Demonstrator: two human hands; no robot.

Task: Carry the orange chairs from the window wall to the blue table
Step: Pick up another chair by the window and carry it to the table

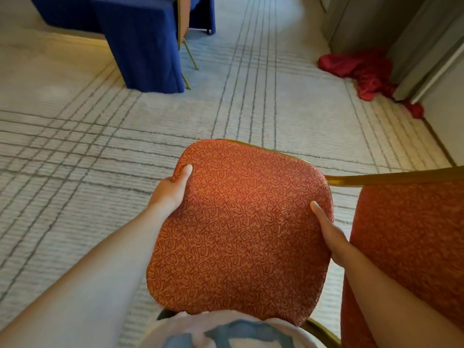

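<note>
Between 2 gripping hands, left point(169, 190) and right point(331, 237), orange chair point(238, 229).

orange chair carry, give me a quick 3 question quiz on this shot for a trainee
1. True or false: both hands grip the orange chair by the sides of its backrest.
2. What lies crumpled on the floor by the wall at the right? A) red cloth B) green bag C) white towel
3. Fill in: the table ahead is draped in a ____ cloth.

Key:
1. True: the left hand and right hand hold opposite edges.
2. A, the red cloth.
3. Blue, on the blue table.
</note>
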